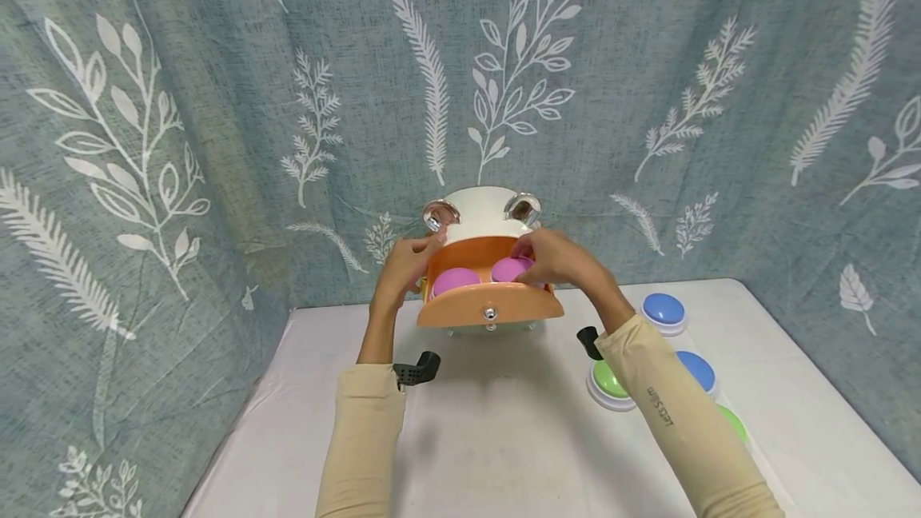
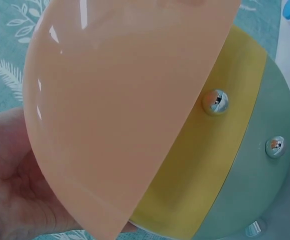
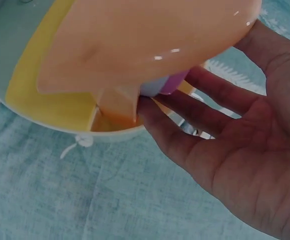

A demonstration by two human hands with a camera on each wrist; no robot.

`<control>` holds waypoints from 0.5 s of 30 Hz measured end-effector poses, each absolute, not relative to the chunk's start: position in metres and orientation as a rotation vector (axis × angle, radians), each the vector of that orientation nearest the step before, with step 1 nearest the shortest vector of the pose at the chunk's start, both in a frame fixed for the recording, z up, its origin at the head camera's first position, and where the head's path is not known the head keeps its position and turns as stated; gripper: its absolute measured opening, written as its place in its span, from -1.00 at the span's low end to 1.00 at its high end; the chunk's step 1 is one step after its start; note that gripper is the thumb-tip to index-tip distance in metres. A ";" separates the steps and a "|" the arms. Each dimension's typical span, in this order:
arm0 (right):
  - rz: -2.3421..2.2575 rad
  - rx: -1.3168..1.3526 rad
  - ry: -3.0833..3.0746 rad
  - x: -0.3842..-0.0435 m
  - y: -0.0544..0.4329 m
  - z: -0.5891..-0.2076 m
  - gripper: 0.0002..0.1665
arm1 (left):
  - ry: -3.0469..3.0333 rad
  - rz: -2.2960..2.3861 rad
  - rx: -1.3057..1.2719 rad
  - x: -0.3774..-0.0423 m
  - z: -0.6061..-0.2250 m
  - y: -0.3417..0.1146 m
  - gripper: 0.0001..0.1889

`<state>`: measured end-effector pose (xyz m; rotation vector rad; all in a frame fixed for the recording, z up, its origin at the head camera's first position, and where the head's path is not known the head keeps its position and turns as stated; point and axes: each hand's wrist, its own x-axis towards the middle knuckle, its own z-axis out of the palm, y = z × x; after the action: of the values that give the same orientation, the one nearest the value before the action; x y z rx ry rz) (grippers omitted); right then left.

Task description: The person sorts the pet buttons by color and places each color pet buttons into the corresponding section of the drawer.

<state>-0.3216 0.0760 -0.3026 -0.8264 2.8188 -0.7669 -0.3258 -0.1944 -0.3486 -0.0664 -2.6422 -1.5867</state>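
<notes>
A rounded toy cabinet with a white top and two chrome ring ears stands at the back of the table. Its orange drawer is pulled out, with a yellow and a green drawer front below, as the left wrist view shows. Inside lie two pink push buttons, the left one untouched. My right hand reaches over the drawer's right side and grips the other pink push button by its edge. On the left, my left hand holds the cabinet's side, fingertips near the ear; some of its fingers are hidden.
To the right on the white table sit a blue push button, another blue one and a green one. My right sleeve partly covers a further green button. A patterned curtain hangs close behind the cabinet.
</notes>
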 end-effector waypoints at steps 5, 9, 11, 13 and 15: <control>-0.705 -0.808 2.806 -0.323 0.073 -0.300 -0.47 | -2.646 -1.589 -0.071 -0.325 -0.347 -0.193 -0.39; -0.666 -0.807 2.813 -0.321 0.070 -0.297 -0.50 | -2.646 -1.583 -0.075 -0.325 -0.347 -0.193 -0.40; -0.698 -0.800 2.830 -0.318 0.070 -0.297 -0.49 | -2.639 -1.586 -0.068 -0.325 -0.347 -0.193 -0.39; -0.797 -0.765 2.889 -0.312 0.071 -0.300 -0.49 | -2.635 -1.593 -0.058 -0.325 -0.348 -0.193 -0.38; -0.975 -0.717 2.995 -0.302 0.070 -0.307 -0.53 | -2.635 -1.597 -0.047 -0.326 -0.348 -0.194 -0.38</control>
<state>-0.3017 0.0699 -0.3066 -0.7172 2.9946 -0.9747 -0.3257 -0.1937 -0.3481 -0.0473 -2.6355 -1.5973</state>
